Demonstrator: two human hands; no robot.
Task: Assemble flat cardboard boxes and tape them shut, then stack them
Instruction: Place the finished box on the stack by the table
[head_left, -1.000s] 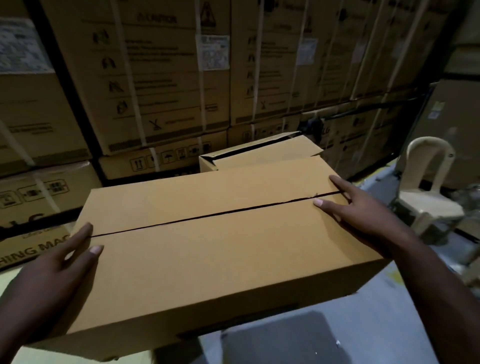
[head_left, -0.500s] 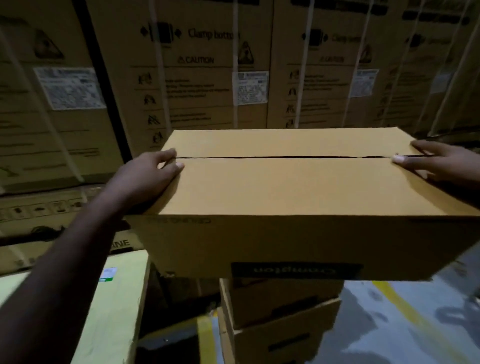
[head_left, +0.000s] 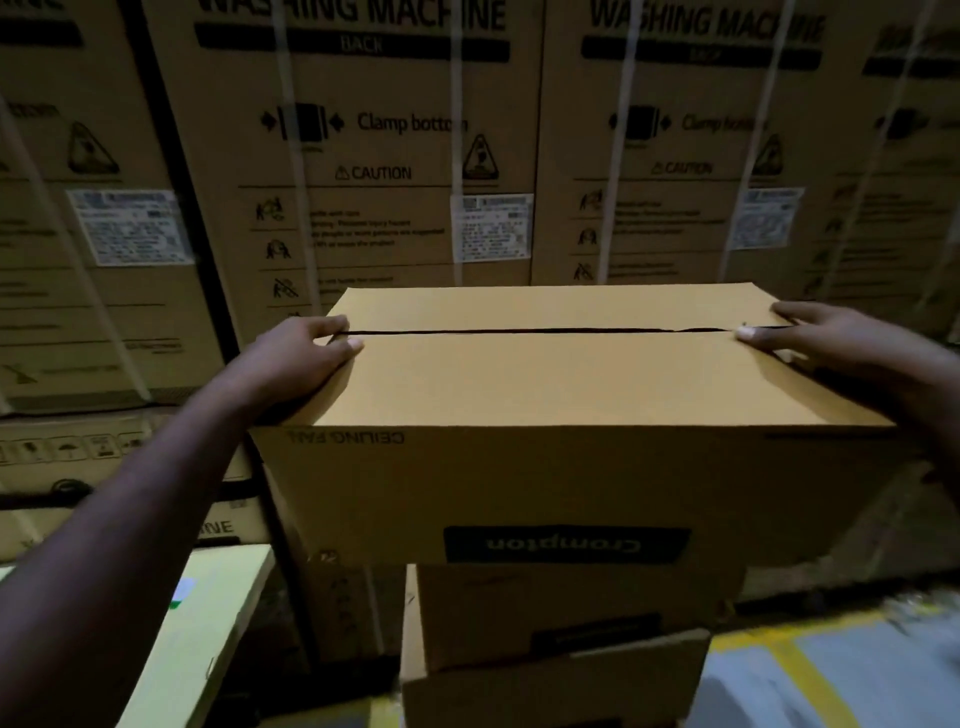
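Observation:
I hold a brown cardboard box (head_left: 561, 395) by its two ends at chest height. Its top flaps are closed, with a dark open seam and no tape visible along it. The print on its near side, "Crompton" and "CEILING FAN", reads upside down. My left hand (head_left: 301, 358) grips the left end, fingers hooked over the top edge at the seam. My right hand (head_left: 831, 343) holds the right end, fingers laid over the top. Directly below stand two similar boxes, an upper one (head_left: 571, 608) and a lower one (head_left: 545, 686). Whether the held box rests on them I cannot tell.
A wall of tall strapped washing machine cartons (head_left: 363, 182) rises close behind the stack. A pale yellow-green flat carton (head_left: 208, 623) lies at lower left. Grey floor with a yellow line (head_left: 810, 675) shows at lower right.
The box has moved from my right side to over the stack and a little higher against the cartons. Both hands have kept their hold on its ends.

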